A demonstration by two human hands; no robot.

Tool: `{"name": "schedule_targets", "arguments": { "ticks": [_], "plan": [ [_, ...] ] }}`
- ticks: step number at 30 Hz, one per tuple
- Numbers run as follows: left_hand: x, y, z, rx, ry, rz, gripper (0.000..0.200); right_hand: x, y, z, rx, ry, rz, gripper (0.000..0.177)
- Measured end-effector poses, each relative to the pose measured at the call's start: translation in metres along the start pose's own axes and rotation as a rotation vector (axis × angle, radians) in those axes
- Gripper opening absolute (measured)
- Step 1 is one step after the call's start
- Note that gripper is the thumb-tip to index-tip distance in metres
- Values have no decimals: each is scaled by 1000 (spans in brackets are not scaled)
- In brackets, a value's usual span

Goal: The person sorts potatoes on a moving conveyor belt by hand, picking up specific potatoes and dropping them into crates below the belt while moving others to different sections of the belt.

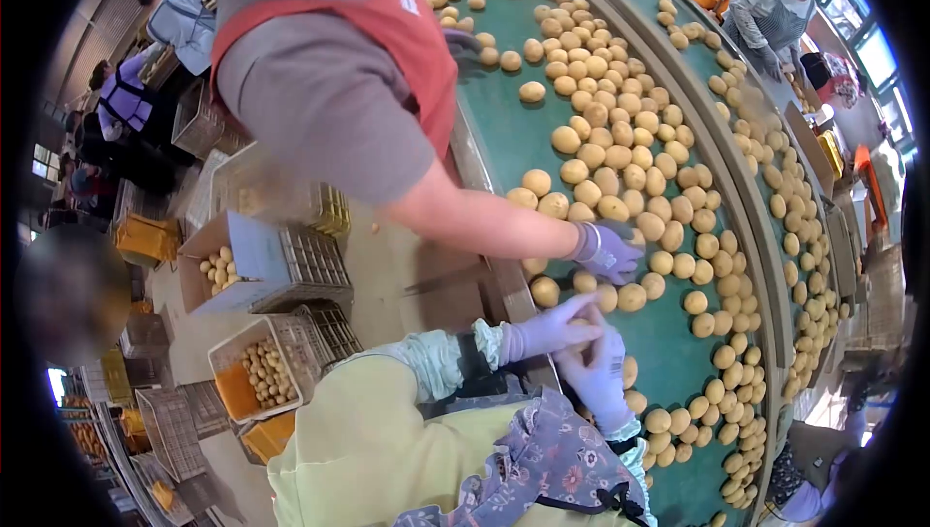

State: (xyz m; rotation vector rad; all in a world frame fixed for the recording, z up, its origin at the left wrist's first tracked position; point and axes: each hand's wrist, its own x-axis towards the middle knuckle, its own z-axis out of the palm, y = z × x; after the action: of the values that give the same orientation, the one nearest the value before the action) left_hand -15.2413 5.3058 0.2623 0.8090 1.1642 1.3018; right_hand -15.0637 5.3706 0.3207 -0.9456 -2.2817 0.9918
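My left hand (549, 330), in a pale purple glove, reaches in from the left with its fingers closed against my other hand. My right hand (598, 377), gloved alike with a dark printed mark on the back, meets it at the fingers. Whatever lies between them, if anything, is hidden. Both hands are above the near edge of a green conveyor belt (668, 357) that carries many round, pale potatoes (620, 154). Just beyond, a co-worker's purple-gloved hand (608, 251) rests among the potatoes.
The co-worker in a red apron (426, 52) stands close at my left, arm across the belt edge. A metal rail (697, 110) divides the belt from another potato lane. Crates of potatoes (276, 372) stand on the floor at left. Another person (775, 9) works across the lanes.
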Motion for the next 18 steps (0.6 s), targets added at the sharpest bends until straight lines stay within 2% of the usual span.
{"name": "schedule_targets", "arguments": {
  "ticks": [1, 2, 4, 5, 7, 10, 12, 13, 14, 16, 17, 18],
  "plan": [
    [-6, 15, -24, -113, -148, -89, 73, 9, -25, 0, -121, -105, -245, 81],
    [-12, 25, -53, -231, -291, -181, 63, 13, -29, 5, -112, -115, -255, 81],
    [-61, 95, -117, -505, -233, -430, 37, 18, -26, 7, 42, -187, -111, 86],
    [-81, 103, -160, -593, -147, -426, 40, 19, -33, 2, -6, -156, -137, 81],
    [-129, 92, -281, -724, 268, -244, 46, 16, -25, -6, -16, -180, -30, 74],
    [-211, 100, -465, -892, 1013, 329, 58, 4, -9, -10, -39, -193, 60, 70],
    [-232, 155, -484, -833, 1718, 425, 52, -3, 0, -5, -38, -191, 101, 70],
    [-230, 146, -498, -829, 1714, 434, 52, -2, 4, 2, -58, -149, 64, 71],
    [-220, 129, -504, -624, 1648, 368, 47, -3, 10, 7, -80, -102, 36, 72],
    [-195, 50, -519, 98, 1344, 157, 24, 2, 11, 19, -201, -152, -20, 83],
    [-161, 58, -448, 197, 1209, 104, 15, 12, -12, 22, -306, -140, -41, 83],
    [-122, 76, -366, 297, 1072, 64, 14, 19, -18, 27, -246, -138, -57, 83]
  ]
}}
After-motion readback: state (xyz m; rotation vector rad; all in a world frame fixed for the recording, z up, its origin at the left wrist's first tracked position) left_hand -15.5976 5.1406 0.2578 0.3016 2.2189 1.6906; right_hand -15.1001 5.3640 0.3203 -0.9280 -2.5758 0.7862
